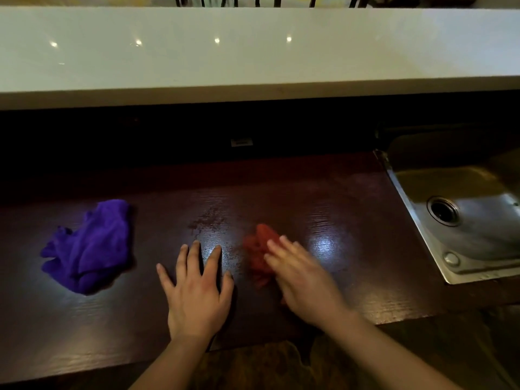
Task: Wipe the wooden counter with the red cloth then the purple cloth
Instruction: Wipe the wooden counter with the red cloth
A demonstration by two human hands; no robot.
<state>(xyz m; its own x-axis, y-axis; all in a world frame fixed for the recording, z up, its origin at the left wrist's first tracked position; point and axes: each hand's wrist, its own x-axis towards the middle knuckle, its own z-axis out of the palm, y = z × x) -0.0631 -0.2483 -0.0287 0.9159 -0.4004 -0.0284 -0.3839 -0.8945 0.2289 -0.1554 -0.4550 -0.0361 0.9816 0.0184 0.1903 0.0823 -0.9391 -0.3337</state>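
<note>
A dark wooden counter (351,226) runs across the view. The red cloth (257,250) lies bunched near its middle. My right hand (302,280) presses flat on the cloth's right part, blurred, fingers pointing up-left and covering much of it. My left hand (197,288) lies flat on bare wood just left of the red cloth, fingers spread, holding nothing. The purple cloth (90,249) sits crumpled farther left, apart from both hands. A dull smear (209,218) shows on the wood beyond my left hand.
A steel sink (464,220) with a round drain is set into the counter at the right. A raised white countertop (253,57) overhangs the back. The counter's front edge runs just below my wrists.
</note>
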